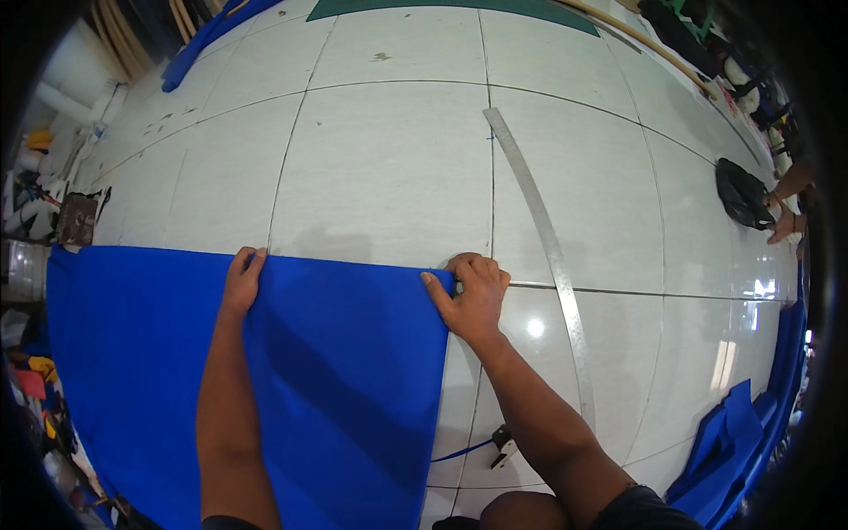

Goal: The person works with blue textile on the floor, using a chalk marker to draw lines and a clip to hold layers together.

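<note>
A large sheet of blue fabric (353,371) lies on the tiled floor, its far edge running roughly crosswise in front of me. Along that edge, my left hand (244,281) pinches the fabric, thumb and fingers at the border. My right hand (474,299) grips the far right corner, its thumb on top and the other fingers curled by the edge. Right of that hand lies a long metal ruler (541,212), apart from the fabric. Beside my right forearm sits a small black and white object (503,448) with a thin blue strip running to the fabric.
More blue fabric (720,455) lies folded at the lower right. Another person's feet (782,221) show by a black bag (742,193) at the right. A green sheet (459,7), a wooden stick (649,46) and a blue bundle (190,64) lie farther off. Clutter lines the left side.
</note>
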Demonstrator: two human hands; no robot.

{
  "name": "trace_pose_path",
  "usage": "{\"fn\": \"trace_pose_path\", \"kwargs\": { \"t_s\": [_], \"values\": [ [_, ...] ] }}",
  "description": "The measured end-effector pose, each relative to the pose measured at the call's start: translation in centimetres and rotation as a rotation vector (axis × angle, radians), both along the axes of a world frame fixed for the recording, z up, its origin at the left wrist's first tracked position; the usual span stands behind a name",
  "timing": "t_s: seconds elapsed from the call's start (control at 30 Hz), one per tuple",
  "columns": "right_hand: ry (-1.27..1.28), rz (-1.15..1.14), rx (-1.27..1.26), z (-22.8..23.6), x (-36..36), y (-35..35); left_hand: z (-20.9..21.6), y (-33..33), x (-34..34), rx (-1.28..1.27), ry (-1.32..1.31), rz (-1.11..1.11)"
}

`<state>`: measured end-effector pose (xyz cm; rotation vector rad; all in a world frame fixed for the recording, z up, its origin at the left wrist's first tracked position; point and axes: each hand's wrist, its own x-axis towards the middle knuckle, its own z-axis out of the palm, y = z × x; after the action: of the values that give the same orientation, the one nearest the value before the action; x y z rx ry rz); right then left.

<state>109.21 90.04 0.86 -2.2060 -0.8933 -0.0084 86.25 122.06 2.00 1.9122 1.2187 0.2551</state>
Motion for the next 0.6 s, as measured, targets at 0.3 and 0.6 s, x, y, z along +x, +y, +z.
{"fn": "trace_pose_path", "kwargs": {
  "t_s": [0.3, 0.6],
  "values": [
    [-0.024, -0.003, 0.013, -0.2, 0.1, 0.0, -0.7, -0.5, 0.5, 0.262, 0.156, -0.042],
    [-0.020, -0.010, -0.027, -0.2, -0.3, 0.2, 0.2, -3.6, 0.7, 0.506, 0.208, 0.026]
  ]
}}
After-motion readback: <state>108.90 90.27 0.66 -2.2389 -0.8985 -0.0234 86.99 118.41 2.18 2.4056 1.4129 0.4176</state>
